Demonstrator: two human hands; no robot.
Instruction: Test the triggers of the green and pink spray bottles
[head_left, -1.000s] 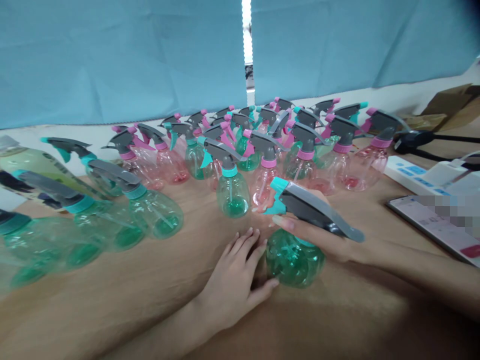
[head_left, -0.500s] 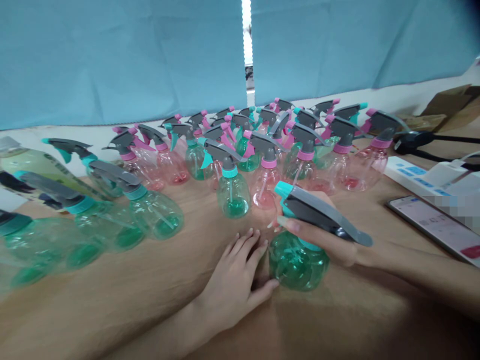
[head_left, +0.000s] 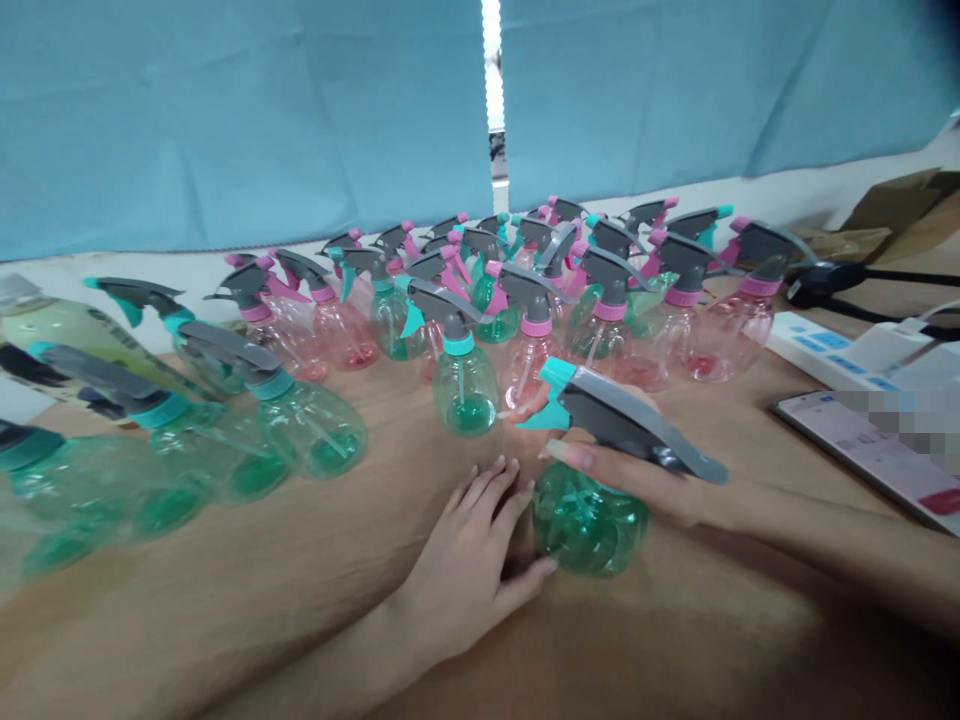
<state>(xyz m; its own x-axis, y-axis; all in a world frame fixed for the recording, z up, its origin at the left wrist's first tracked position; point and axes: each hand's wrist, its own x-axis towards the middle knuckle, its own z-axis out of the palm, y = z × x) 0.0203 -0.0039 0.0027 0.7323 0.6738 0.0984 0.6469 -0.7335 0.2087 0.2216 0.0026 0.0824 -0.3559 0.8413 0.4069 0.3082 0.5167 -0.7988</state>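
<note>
A green spray bottle [head_left: 589,522] with a grey sprayer head and turquoise nozzle stands tilted a little in front of me. My right hand [head_left: 649,482] is closed around its neck, thumb on the near side. Some fingers are hidden behind the sprayer head, with fingertips showing by the turquoise trigger [head_left: 546,416]. On the left of the bottle, my left hand [head_left: 466,570] lies flat on the wooden table [head_left: 300,610], fingers stretched out. Its thumb tip is at the bottle's lower side; whether they touch I cannot tell.
Several pink and green spray bottles [head_left: 465,392] crowd the back of the table. More green ones [head_left: 311,428] stand at the left, by a larger printed bottle [head_left: 75,335]. On the right are a phone [head_left: 847,440], a white power strip [head_left: 817,345] and black cables.
The held bottle and my right hand have shifted slightly left. The turquoise trigger now shows forward of the sprayer head, with the fingers moved out around it. My left hand has stayed put.
</note>
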